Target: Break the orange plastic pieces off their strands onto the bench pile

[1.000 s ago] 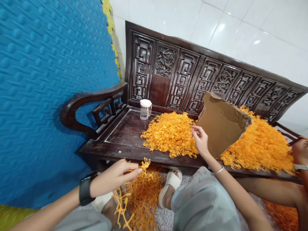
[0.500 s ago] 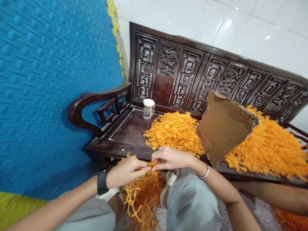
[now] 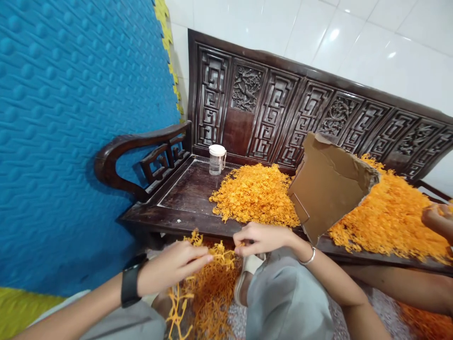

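My left hand [image 3: 177,265], with a black band on its wrist, is closed on an orange branched strand [image 3: 180,309]; its stems hang below the palm. More orange bits [image 3: 222,255] stick out between my two hands. My right hand [image 3: 264,239], with a silver bangle, is pinched at the fingertips, and a little orange piece shows in the pinch. Under both hands, between my shoes, lies a heap of orange branched strands [image 3: 212,302]. Just beyond my right hand is a pile of small orange pieces [image 3: 256,196] on the dark wooden bench [image 3: 184,189].
A clear bottle with a white lid [image 3: 217,160] stands on the bench. A torn cardboard sheet [image 3: 329,179] divides the near pile from a larger orange pile [image 3: 392,217]. Another person's hand [image 3: 439,219] reaches over that pile. Blue foam matting [image 3: 71,141] is on the left.
My hands have drawn apart, the left moving left and down, the right slightly right. More orange strand shows between them. Another person's hand has appeared over the far right pile.
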A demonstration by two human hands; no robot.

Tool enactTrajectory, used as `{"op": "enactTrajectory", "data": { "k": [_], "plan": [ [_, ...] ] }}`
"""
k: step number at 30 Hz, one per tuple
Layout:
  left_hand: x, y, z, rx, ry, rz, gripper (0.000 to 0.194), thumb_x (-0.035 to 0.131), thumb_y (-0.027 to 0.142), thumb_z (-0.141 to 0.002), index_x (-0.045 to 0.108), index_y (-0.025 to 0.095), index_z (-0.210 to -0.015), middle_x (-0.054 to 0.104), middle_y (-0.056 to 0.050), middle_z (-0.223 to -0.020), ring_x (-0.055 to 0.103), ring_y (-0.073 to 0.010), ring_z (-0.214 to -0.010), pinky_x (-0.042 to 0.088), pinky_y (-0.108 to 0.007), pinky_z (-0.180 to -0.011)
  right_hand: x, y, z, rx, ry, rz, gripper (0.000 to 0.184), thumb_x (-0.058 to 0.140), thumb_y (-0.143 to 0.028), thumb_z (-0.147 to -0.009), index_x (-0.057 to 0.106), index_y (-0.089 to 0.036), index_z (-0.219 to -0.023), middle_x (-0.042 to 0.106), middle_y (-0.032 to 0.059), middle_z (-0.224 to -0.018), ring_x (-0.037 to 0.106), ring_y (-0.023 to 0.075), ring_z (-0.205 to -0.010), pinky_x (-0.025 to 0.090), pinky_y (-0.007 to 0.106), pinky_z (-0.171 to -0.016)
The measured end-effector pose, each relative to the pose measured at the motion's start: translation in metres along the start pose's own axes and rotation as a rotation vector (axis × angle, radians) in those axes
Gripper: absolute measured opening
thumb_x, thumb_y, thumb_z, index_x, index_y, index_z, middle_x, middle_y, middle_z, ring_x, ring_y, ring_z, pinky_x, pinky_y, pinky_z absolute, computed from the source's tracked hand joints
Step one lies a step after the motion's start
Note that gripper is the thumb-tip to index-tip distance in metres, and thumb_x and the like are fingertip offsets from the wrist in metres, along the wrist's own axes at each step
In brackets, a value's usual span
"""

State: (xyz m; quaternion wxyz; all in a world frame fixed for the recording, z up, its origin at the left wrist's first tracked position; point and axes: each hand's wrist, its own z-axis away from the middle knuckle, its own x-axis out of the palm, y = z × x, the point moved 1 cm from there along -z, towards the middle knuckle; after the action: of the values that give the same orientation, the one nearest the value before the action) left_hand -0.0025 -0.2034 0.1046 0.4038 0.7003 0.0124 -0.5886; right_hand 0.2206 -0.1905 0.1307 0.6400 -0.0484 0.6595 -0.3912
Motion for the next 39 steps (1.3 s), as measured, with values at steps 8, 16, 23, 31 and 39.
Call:
{"op": "enactTrajectory", "data": {
  "k": [8, 16, 23, 31, 39],
  "plan": [
    [0.021, 0.022, 0.004, 0.084, -0.021, -0.217, 0.046, 0.02, 0.037, -0.092, 0.054, 0.019, -0.065, 0.041, 0.003, -0.045, 0.037, -0.0118, -0.041, 0.019, -0.027, -0.044, 0.009, 0.0, 0.025, -0.032, -0.157, -0.101, 0.025, 0.04, -0.028, -0.088, 0.053, -0.013, -0.075, 0.048, -0.0018, -0.065, 0.041, 0.0053, -0.058, 0.035, 0.016, -0.058],
    [0.028, 0.036, 0.012, 0.055, -0.166, -0.283, 0.041, 0.02, 0.031, -0.092, 0.054, 0.019, -0.073, 0.053, 0.0, -0.054, 0.047, -0.0128, -0.047, 0.023, -0.028, -0.046, 0.018, 0.0, 0.034, -0.061, -0.236, -0.152, 0.03, 0.038, -0.032, -0.088, 0.052, -0.013, -0.071, 0.049, -0.0013, -0.063, 0.042, 0.0051, -0.058, 0.035, 0.015, -0.057],
    [0.032, 0.037, 0.01, 0.048, -0.16, -0.303, 0.05, 0.012, 0.037, -0.092, 0.053, 0.018, -0.072, 0.054, -0.001, -0.055, 0.052, -0.0139, -0.049, 0.023, -0.027, -0.045, 0.018, 0.001, 0.038, -0.035, -0.196, -0.167, 0.029, 0.04, -0.03, -0.087, 0.055, -0.012, -0.071, 0.041, -0.0033, -0.058, 0.038, 0.0046, -0.055, 0.032, 0.015, -0.054],
    [0.038, 0.033, 0.004, 0.067, -0.117, -0.296, 0.052, 0.009, 0.038, -0.092, 0.052, 0.018, -0.071, 0.054, 0.0, -0.055, 0.052, -0.014, -0.05, 0.024, -0.027, -0.046, 0.019, 0.008, 0.046, 0.003, -0.143, -0.228, 0.028, 0.043, -0.03, -0.087, 0.054, -0.011, -0.069, 0.035, -0.0051, -0.056, 0.034, 0.0036, -0.052, 0.03, 0.015, -0.052],
    [0.026, 0.04, -0.007, 0.17, 0.032, -0.374, 0.05, 0.01, 0.035, -0.093, 0.051, 0.019, -0.072, 0.05, 0.002, -0.049, 0.046, -0.0125, -0.042, 0.023, -0.027, -0.044, 0.008, 0.007, 0.06, 0.074, 0.012, -0.276, 0.033, 0.042, -0.035, -0.086, 0.053, -0.012, -0.066, 0.042, -0.0026, -0.058, 0.038, 0.0059, -0.056, 0.033, 0.018, -0.054]
  ]
}}
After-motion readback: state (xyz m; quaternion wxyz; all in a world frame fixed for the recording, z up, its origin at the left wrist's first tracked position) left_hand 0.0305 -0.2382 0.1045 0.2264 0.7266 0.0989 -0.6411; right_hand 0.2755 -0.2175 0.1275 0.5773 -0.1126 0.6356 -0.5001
